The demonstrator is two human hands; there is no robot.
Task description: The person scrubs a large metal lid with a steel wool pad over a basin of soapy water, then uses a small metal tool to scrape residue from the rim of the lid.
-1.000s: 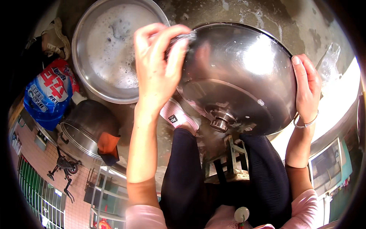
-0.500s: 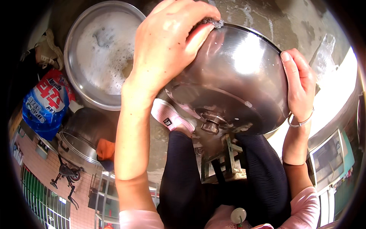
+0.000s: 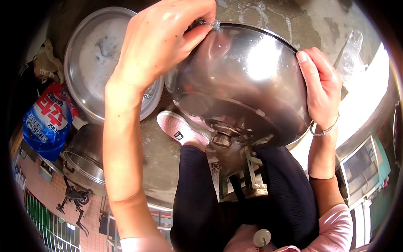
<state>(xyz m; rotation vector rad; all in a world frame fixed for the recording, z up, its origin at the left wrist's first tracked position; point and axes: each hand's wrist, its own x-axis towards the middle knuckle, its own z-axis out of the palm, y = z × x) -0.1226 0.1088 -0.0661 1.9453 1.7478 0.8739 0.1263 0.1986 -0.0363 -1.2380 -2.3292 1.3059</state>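
Head view: left hand [image 3: 168,35] pinched shut on a metal scourer [image 3: 215,24], set against the upper left rim of a big domed steel lid [image 3: 239,80]. Right hand [image 3: 321,86] clamped on the lid's right rim, thumb on the outer face. Lid tilted, knob [image 3: 221,140] toward the person, held up in front of the knees. Left of it, steel basin [image 3: 72,71] of cloudy, sudsy water on wet floor [image 3: 161,168]; blue-and-red bag [image 3: 48,122] and steel pot [image 3: 88,140] nearby. Clear plastic bag [image 3: 351,56] beyond right hand.
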